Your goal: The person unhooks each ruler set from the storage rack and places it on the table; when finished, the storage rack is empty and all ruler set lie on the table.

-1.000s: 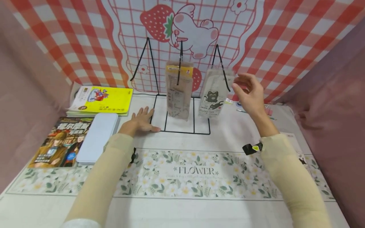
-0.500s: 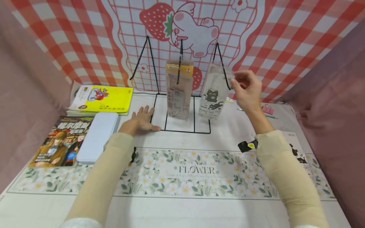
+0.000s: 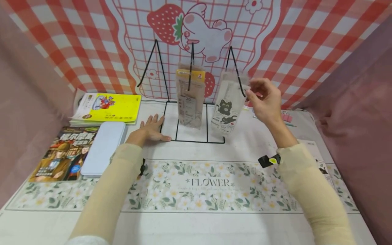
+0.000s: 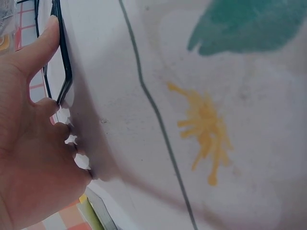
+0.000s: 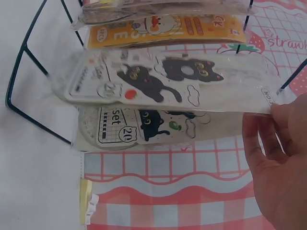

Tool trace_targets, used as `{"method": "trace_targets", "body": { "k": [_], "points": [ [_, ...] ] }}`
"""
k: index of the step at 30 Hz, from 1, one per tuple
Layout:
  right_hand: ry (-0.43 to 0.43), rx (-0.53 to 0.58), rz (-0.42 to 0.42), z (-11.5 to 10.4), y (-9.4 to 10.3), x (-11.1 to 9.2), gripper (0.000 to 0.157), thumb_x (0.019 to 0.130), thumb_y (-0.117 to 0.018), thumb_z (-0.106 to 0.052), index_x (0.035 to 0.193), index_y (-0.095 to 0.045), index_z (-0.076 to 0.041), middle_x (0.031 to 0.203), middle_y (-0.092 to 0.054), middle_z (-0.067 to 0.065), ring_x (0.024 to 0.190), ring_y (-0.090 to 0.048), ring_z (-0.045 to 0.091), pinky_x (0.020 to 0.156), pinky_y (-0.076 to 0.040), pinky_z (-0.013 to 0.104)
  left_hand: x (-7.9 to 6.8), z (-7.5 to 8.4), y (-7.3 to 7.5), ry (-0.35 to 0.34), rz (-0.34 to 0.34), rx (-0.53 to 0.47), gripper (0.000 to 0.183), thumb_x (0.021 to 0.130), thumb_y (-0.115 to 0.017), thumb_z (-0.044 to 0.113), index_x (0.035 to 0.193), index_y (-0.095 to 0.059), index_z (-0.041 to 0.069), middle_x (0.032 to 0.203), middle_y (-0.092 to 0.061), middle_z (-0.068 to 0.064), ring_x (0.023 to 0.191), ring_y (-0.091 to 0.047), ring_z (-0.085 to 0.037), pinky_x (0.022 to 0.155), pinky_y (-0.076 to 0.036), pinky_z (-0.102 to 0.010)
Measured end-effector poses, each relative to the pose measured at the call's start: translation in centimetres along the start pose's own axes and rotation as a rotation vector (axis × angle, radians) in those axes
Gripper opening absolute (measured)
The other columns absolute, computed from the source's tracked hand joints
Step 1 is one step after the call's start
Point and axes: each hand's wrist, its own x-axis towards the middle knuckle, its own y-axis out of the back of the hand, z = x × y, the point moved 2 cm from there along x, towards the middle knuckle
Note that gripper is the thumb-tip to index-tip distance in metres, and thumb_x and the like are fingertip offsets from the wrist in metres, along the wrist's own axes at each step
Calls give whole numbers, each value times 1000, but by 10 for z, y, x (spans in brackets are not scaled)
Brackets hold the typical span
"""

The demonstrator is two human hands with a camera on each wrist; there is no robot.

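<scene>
A black wire display rack stands on the table with three hooks. From its right hook hangs a clear-packed ruler set printed with black cats. My right hand pinches the upper right edge of this pack, thumb in front and fingers behind. In the right wrist view, a second cat ruler set hangs behind the front pack. Packs with a yellow header hang on the middle hook; the left hook is bare. My left hand rests spread at the rack's left front corner, thumb on the base wire.
At left lie a yellow book, a comic-style book and a pale blue case. Another cat-printed pack lies at right, partly under the right forearm. A pink clip sits at the back right; a checked cloth hangs behind.
My right hand has come in to the edge of the ruler set and grips it. The pack's lower end has swung slightly forward. The left hand stays put.
</scene>
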Motion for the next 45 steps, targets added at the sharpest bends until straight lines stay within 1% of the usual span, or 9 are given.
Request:
{"method": "trace_targets", "body": {
  "k": [3,8,19,26,30,33,38,41,45],
  "points": [
    [6,-4,-49,-4,2,-3,25,88,-61,6,113,-60,11,88,-60,-14,71,-58,1,62,-53,11,-1,0,0,1,3,5,109,83,-63,62,157,2,14,163,15,-17,152,14,-39,122,8,-62],
    [22,8,-106,-11,9,-8,22,88,-60,8,110,-61,12,90,-61,-16,72,-57,2,59,-50,10,-1,0,-1,-3,9,7,109,82,-63,62,157,1,14,163,14,-17,152,13,-39,122,7,-62],
    [108,37,-208,-24,22,-23,21,82,-60,19,104,-58,19,96,-62,-17,76,-57,3,62,-53,12,0,0,-1,-8,1,-5,109,82,-63,61,157,0,14,163,14,-17,152,14,-40,122,7,-63],
    [175,119,-256,-35,30,-28,19,83,-62,15,101,-57,20,95,-65,-12,75,-57,6,61,-53,12,1,0,0,-18,8,3,109,83,-63,61,157,0,13,163,14,-18,152,13,-39,122,5,-64],
    [164,75,-268,-33,39,-29,20,81,-61,19,101,-58,20,91,-64,-12,73,-58,4,61,-53,12,0,-1,0,-17,9,0,109,82,-63,61,157,0,13,163,14,-18,152,13,-40,122,6,-64],
    [78,-74,-270,-23,52,-30,22,82,-62,16,105,-60,14,89,-62,-16,72,-59,-1,61,-52,9,0,-1,-1,-16,6,0,109,82,-64,61,157,-1,13,163,14,-18,152,13,-40,122,6,-64],
    [-222,-323,-353,9,85,-31,23,91,-62,-4,114,-61,-1,85,-60,-21,70,-60,-3,61,-53,14,0,-1,-2,-13,4,1,109,82,-63,62,157,0,13,163,14,-18,152,13,-40,122,5,-64],
    [-363,-386,-394,33,108,-35,23,93,-60,-8,115,-59,-2,85,-58,-23,72,-60,-5,61,-55,18,0,-1,-3,-11,5,-4,109,83,-63,61,157,0,14,163,14,-18,152,14,-39,122,6,-63],
    [-465,-431,-451,63,140,-45,25,95,-56,-7,119,-56,0,89,-55,-26,77,-59,-9,64,-57,20,1,0,-3,-18,5,-3,109,83,-63,61,157,1,14,163,15,-17,152,14,-39,121,7,-64]
  ]
}}
